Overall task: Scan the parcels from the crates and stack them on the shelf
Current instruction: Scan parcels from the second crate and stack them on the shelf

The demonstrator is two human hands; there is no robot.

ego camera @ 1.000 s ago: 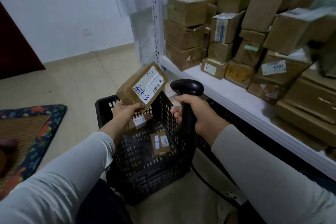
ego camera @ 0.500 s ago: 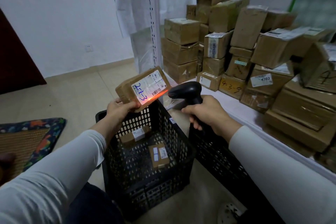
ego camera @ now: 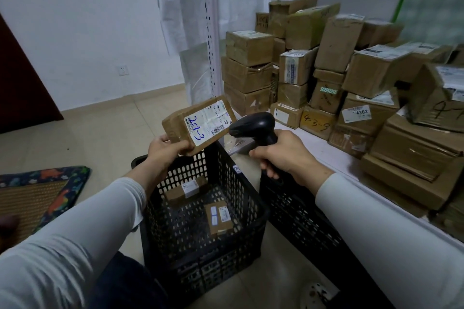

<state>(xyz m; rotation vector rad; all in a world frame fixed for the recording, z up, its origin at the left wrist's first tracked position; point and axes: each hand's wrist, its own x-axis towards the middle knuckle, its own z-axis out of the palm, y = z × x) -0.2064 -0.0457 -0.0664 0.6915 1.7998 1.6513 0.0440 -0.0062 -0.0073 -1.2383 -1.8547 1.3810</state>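
My left hand (ego camera: 167, 150) holds a flat brown parcel (ego camera: 198, 124) by its lower left corner, above the far rim of a black crate (ego camera: 198, 246). Its white label, with blue handwriting and a barcode, faces me. My right hand (ego camera: 282, 154) grips the handle of a black barcode scanner (ego camera: 254, 126), whose head points left at the label, almost touching it. Two small brown parcels (ego camera: 184, 189) (ego camera: 219, 216) lie on the crate's floor. The white shelf (ego camera: 324, 152) at right carries many stacked cardboard boxes (ego camera: 326, 78).
A second black crate (ego camera: 301, 216) stands between the first one and the shelf. A patterned mat (ego camera: 42, 195) lies on the tiled floor at left. A perforated shelf post (ego camera: 210, 32) with plastic sheeting rises behind the parcel. A dark door (ego camera: 22, 88) is at far left.
The orange scan light seen on the label half a second ago is gone. Parcel and scanner have stayed close together, raised slightly above the crate's rim; the view has tilted up toward the shelf.
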